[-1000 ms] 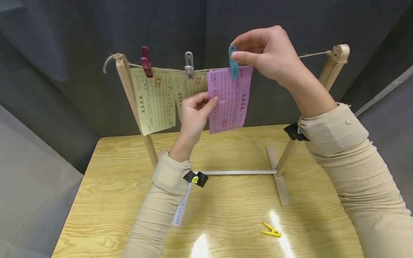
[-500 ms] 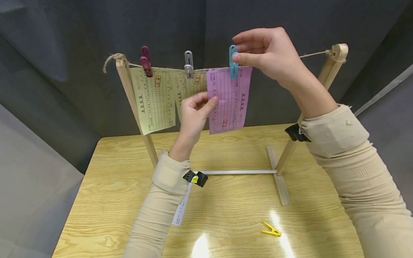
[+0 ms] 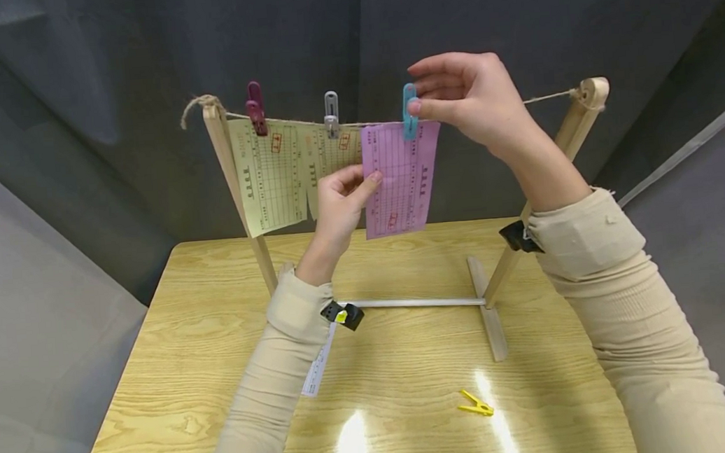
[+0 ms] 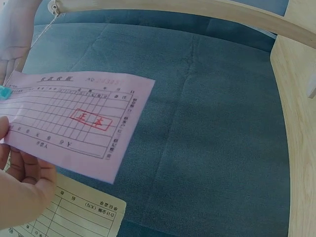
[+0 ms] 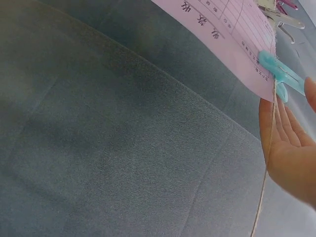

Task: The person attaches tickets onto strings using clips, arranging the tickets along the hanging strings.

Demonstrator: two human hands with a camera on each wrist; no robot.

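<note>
Pink receipt slip (image 3: 399,182) up, right hand (image 3: 483,106) easing off.
From my end, the slip hangs below and left of the right hand. That hand has loosened: its index finger, pressed down a second ago, is raised, and the fingers lie spread. Lower and further left, the left hand (image 3: 343,196) pinches the slip's edge. Beside the right thumb I see the light-blue clothespin (image 3: 409,119), apparently biting slip and twine (image 3: 549,96) together; I judge it could bear the slip alone.

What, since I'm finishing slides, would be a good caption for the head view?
Left hand holding a pink slip pegged to a string, right hand open at the blue clip.
</note>
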